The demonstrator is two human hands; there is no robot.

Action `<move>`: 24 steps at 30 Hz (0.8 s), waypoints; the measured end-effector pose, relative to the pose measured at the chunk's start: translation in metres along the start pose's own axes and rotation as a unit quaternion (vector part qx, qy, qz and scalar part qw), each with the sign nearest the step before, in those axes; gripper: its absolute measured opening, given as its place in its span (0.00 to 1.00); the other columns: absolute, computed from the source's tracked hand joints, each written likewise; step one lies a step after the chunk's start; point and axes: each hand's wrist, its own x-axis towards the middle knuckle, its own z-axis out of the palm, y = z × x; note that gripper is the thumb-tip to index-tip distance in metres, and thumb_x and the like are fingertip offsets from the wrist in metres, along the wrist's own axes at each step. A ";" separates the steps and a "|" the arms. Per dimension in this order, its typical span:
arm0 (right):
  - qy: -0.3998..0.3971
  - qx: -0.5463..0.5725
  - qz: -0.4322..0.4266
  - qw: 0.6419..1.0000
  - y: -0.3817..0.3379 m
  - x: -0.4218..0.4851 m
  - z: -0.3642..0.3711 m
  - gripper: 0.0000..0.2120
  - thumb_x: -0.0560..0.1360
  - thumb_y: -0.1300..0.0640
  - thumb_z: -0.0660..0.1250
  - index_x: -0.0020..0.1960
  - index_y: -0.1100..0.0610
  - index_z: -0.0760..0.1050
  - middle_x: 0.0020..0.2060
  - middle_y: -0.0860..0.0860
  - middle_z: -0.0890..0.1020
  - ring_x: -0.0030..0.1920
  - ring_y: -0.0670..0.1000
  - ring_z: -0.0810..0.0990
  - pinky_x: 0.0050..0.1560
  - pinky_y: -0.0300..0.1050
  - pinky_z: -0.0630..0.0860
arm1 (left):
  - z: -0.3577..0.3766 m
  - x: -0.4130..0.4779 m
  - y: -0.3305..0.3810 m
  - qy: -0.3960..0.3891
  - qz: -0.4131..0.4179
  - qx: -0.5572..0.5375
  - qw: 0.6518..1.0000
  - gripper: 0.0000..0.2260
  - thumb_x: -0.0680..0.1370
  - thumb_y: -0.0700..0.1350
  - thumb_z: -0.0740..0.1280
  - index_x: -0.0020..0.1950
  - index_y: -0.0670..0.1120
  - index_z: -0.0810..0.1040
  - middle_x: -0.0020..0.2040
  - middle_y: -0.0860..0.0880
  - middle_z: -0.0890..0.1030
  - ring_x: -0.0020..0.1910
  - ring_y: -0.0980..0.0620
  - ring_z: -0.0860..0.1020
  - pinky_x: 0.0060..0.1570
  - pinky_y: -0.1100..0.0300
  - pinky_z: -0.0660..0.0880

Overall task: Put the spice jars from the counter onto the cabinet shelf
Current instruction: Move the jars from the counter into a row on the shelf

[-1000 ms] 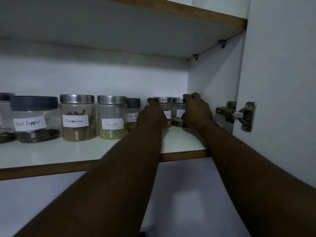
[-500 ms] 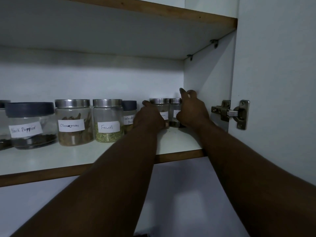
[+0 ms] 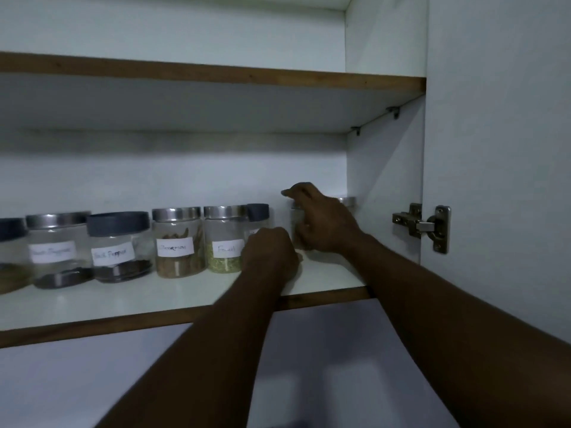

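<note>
Steel-lidded, the small spice jar point(image 3: 297, 220) stands on the cabinet shelf point(image 3: 148, 299) at three o'clock of the fennel jar point(image 3: 223, 242), gripped by the right hand point(image 3: 324, 225), seemingly to line it up; the left hand point(image 3: 268, 253) curls beside it, its grasp hidden.

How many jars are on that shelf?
8, left to right: cut-off jar, silver-lidded jar, Black Pepper, Cinnamon, Fennel, dark-lidded jar, gripped jar in right hand, corner jar. Left hand may hide more.
</note>
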 end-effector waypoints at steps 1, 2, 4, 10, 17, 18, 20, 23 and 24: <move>0.000 0.016 -0.006 1.000 -0.008 0.006 0.003 0.36 0.73 0.56 0.73 0.78 0.51 0.64 0.75 0.49 0.67 0.52 0.54 0.82 0.52 0.52 0.82 | -0.004 -0.004 -0.006 0.007 -0.009 -0.002 1.000 0.20 0.76 0.57 0.72 0.61 0.45 0.79 0.58 0.44 0.81 0.58 0.44 0.79 0.54 0.52 0.76; -0.002 0.034 -0.009 0.999 -0.015 0.012 0.007 0.36 0.74 0.55 0.73 0.79 0.50 0.64 0.76 0.49 0.66 0.55 0.54 0.81 0.57 0.52 0.81 | -0.006 -0.008 -0.012 0.019 -0.018 -0.004 1.000 0.20 0.75 0.57 0.72 0.61 0.45 0.80 0.58 0.45 0.81 0.58 0.45 0.80 0.55 0.52 0.76; -0.016 0.070 -0.017 0.997 -0.032 0.023 0.017 0.37 0.74 0.53 0.74 0.79 0.50 0.63 0.77 0.49 0.66 0.63 0.55 0.79 0.64 0.51 0.77 | -0.011 -0.012 -0.020 0.051 -0.044 -0.013 0.998 0.14 0.75 0.52 0.72 0.57 0.46 0.81 0.55 0.46 0.83 0.54 0.46 0.82 0.52 0.54 0.78; -0.053 0.120 -0.020 0.991 -0.046 0.029 0.041 0.32 0.76 0.57 0.72 0.78 0.54 0.67 0.73 0.53 0.72 0.67 0.58 0.77 0.64 0.57 0.75 | -0.014 -0.010 -0.025 0.100 -0.083 0.004 0.991 0.11 0.81 0.44 0.63 0.57 0.41 0.81 0.55 0.42 0.83 0.54 0.44 0.82 0.52 0.54 0.76; -0.050 0.116 -0.025 0.992 -0.038 0.020 0.035 0.35 0.73 0.59 0.72 0.78 0.52 0.65 0.72 0.51 0.72 0.65 0.56 0.77 0.63 0.55 0.77 | -0.016 0.000 -0.032 0.094 -0.109 -0.042 0.989 0.14 0.78 0.49 0.71 0.58 0.40 0.81 0.55 0.42 0.83 0.54 0.43 0.82 0.53 0.53 0.77; -0.050 0.115 -0.022 0.992 -0.038 0.020 0.035 0.36 0.73 0.59 0.72 0.79 0.51 0.65 0.72 0.51 0.72 0.65 0.57 0.77 0.62 0.56 0.77 | -0.017 0.003 -0.035 0.083 -0.106 -0.045 0.990 0.15 0.77 0.49 0.72 0.58 0.40 0.81 0.55 0.42 0.83 0.54 0.43 0.82 0.54 0.53 0.78; -0.048 0.110 -0.021 0.993 -0.036 0.021 0.036 0.36 0.73 0.60 0.72 0.79 0.50 0.65 0.70 0.51 0.73 0.64 0.57 0.77 0.61 0.54 0.77 | -0.019 0.009 -0.044 0.046 -0.093 -0.038 0.994 0.16 0.76 0.48 0.73 0.59 0.40 0.80 0.56 0.42 0.83 0.55 0.44 0.82 0.55 0.54 0.78; -0.042 0.098 -0.029 0.994 -0.033 0.022 0.039 0.36 0.73 0.63 0.70 0.79 0.49 0.65 0.67 0.52 0.73 0.61 0.56 0.77 0.55 0.47 0.76 | -0.024 0.020 -0.059 -0.026 -0.093 -0.016 0.995 0.18 0.73 0.46 0.76 0.59 0.40 0.79 0.55 0.43 0.83 0.54 0.45 0.82 0.53 0.56 0.78; -0.043 0.094 -0.032 0.994 -0.032 0.023 0.040 0.36 0.73 0.64 0.70 0.79 0.49 0.65 0.67 0.53 0.74 0.60 0.56 0.77 0.54 0.47 0.76 | -0.027 0.024 -0.063 -0.055 -0.091 -0.011 0.994 0.17 0.73 0.46 0.76 0.59 0.40 0.79 0.54 0.44 0.83 0.53 0.46 0.82 0.53 0.56 0.80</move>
